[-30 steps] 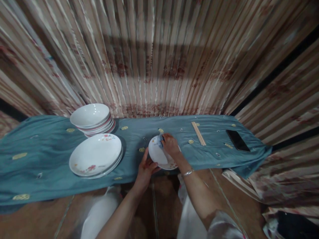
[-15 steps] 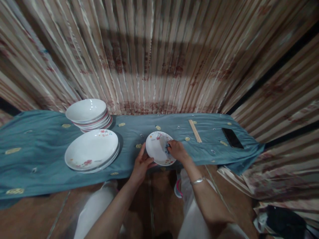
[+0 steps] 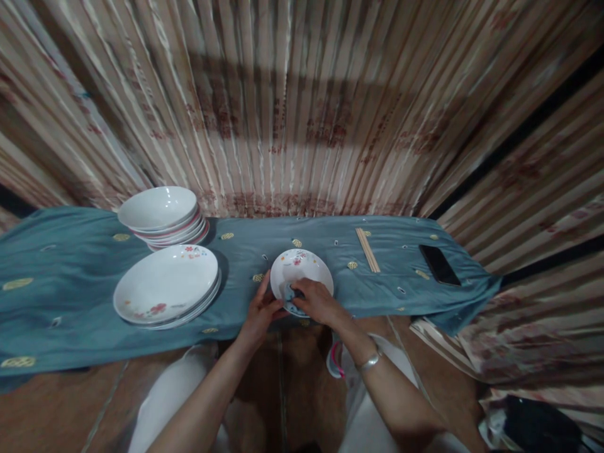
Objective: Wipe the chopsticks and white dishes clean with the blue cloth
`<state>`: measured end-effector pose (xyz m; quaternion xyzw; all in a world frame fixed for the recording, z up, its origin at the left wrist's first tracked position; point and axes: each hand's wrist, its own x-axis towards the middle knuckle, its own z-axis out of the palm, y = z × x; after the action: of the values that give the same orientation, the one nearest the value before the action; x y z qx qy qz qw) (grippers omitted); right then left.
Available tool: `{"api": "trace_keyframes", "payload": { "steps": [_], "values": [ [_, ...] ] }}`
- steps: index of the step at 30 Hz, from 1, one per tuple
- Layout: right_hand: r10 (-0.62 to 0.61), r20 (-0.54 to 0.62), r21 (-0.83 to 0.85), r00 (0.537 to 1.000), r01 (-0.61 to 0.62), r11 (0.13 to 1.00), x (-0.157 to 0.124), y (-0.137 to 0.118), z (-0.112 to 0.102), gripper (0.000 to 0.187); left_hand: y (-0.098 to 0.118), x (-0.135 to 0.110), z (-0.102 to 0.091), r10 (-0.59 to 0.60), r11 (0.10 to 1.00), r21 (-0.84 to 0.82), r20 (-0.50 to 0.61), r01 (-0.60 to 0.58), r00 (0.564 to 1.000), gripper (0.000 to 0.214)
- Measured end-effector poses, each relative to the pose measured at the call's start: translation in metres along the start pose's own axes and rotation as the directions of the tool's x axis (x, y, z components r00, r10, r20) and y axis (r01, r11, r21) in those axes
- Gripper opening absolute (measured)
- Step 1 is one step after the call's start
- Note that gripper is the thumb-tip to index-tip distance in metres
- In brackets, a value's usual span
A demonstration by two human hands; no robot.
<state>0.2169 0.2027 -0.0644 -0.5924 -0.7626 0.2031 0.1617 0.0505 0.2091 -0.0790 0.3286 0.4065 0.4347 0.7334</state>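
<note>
A small white plate (image 3: 302, 269) with a flower print sits tilted at the near edge of a blue cloth (image 3: 70, 302). My left hand (image 3: 261, 313) grips its left rim from below. My right hand (image 3: 317, 301) is closed on a small bluish cloth pad (image 3: 288, 292) and presses it on the plate's near inner side. A silver bangle (image 3: 369, 362) circles my right wrist.
Left of the plate stands a stack of wide flowered plates (image 3: 166, 284), and behind it a stack of white bowls (image 3: 159, 211). Wooden chopsticks (image 3: 367, 250) and a black phone (image 3: 439, 264) lie to the right. A striped curtain (image 3: 302, 113) hangs behind.
My right hand has swept the pad from the plate's far rim, round its right side, down to the near inner edge. The plate has tipped a little; the view has shifted slightly.
</note>
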Motion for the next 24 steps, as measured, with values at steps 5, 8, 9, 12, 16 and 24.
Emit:
{"api": "trace_keyframes", "payload": {
  "steps": [5,8,9,12,16,24],
  "values": [
    [-0.066,-0.182,0.024,0.981,0.071,0.997,0.015,-0.002,0.014,0.028,0.0,0.0,0.001,0.017,1.0,0.017,0.023,-0.017,1.0,0.102],
    [-0.072,-0.291,-0.005,0.954,0.074,0.997,0.023,0.005,0.018,0.031,0.0,0.0,0.0,0.023,0.999,0.039,0.042,-0.025,0.999,0.102],
    [-0.069,-0.318,-0.015,0.946,0.068,0.998,0.026,0.008,0.019,0.032,-0.001,0.0,0.0,0.024,0.999,0.045,0.048,-0.026,0.999,0.103],
    [-0.049,-0.368,-0.051,0.928,0.032,0.998,0.032,0.018,0.017,0.032,-0.001,-0.001,-0.001,0.027,0.998,0.057,0.069,-0.031,0.997,0.102],
    [-0.002,-0.41,-0.127,0.912,-0.055,0.99,0.032,0.031,0.012,0.033,0.001,-0.002,-0.001,0.023,0.997,0.078,0.061,-0.028,0.998,0.103],
    [0.061,-0.352,-0.241,0.934,-0.153,0.958,0.007,0.046,0.011,0.032,-0.002,0.0,-0.005,0.013,0.999,0.036,0.039,-0.014,0.999,0.103]
  ]
}}
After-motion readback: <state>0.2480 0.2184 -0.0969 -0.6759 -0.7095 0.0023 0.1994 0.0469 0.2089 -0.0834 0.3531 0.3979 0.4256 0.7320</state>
